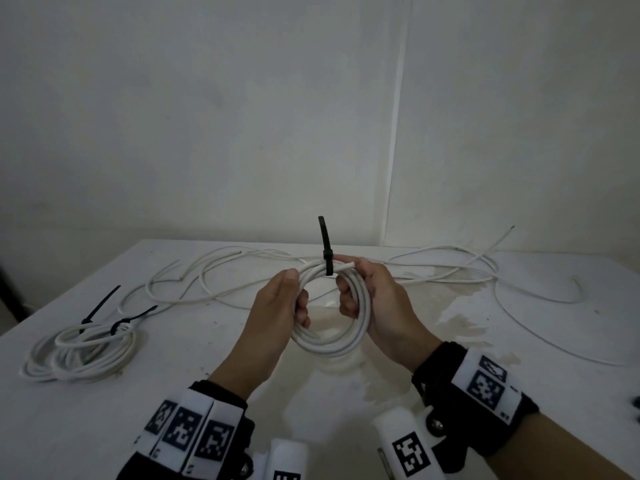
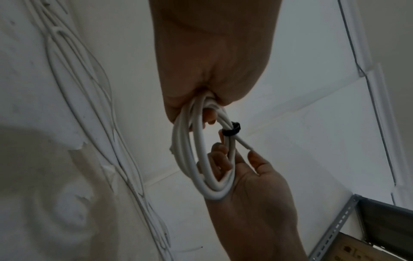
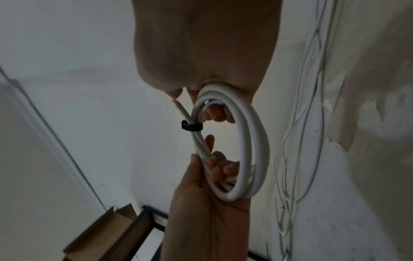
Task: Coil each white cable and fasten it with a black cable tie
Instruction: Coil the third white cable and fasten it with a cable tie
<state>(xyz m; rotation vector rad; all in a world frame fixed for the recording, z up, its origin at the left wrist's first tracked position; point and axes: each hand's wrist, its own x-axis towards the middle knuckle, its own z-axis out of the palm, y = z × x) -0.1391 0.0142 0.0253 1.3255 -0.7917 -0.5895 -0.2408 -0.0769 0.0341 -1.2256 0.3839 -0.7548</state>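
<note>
Both hands [image 1: 282, 306] hold the coil [image 1: 332, 336] upright, cable tie [image 1: 325, 245] tail pointing up.

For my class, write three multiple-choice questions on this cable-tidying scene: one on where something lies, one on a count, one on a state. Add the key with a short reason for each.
1. Where do the finished, tied coils lie?
A. On the table's left side
B. On the table's right side
C. On the floor

2. How many finished coils lie there?
A. One
B. Two
C. Four

3. What is the state of the held coil?
A. Loose, with no tie
B. Tied, its tail sticking up
C. Lying flat on the table

Key: 1 A, the finished coils rest on the left of the table. 2 B, two bundles with black ties show there. 3 B, the black cable tie wraps the held coil, gripped by the left hand and right hand.
</note>
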